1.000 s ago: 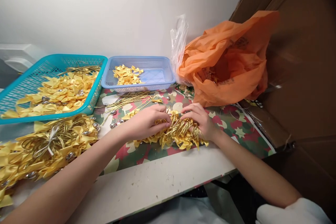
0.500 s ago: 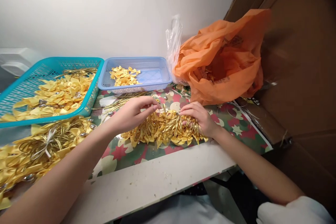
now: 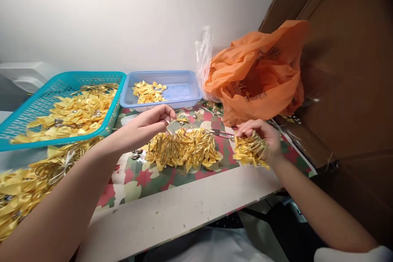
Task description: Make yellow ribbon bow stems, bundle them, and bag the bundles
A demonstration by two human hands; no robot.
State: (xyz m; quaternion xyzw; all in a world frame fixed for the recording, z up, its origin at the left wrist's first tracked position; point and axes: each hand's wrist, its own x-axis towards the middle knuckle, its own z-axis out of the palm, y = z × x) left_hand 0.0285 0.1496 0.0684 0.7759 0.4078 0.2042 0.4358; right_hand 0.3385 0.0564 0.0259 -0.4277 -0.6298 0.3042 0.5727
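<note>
My right hand [image 3: 262,135] is closed around a bunch of yellow ribbon bows [image 3: 250,151] with looped gold cords, lifted to the right of the pile. Dark narrow blades, like small scissors [image 3: 219,132], point left beside its fingers; whether the hand touches them is unclear. My left hand [image 3: 150,125] has thumb and fingers pinched together, a thin pale strand [image 3: 168,127] showing at the tips. Below and between both hands, a pile of yellow bows with gold cord loops [image 3: 184,149] lies on the patterned table cover [image 3: 144,178].
A teal basket [image 3: 115,116] and a blue basket [image 3: 159,106], both with yellow bows inside, stand at the back. An orange bag [image 3: 254,77] sits back right, near cardboard [image 3: 344,90]. More tied bows [image 3: 39,176] lie at left. Small silver bells [image 3: 137,154] lie near my left forearm.
My right hand has moved right, taking a bunch of bows away from the pile's right end. The dark blades now show. My left hand has drawn slightly left, its fingers more curled.
</note>
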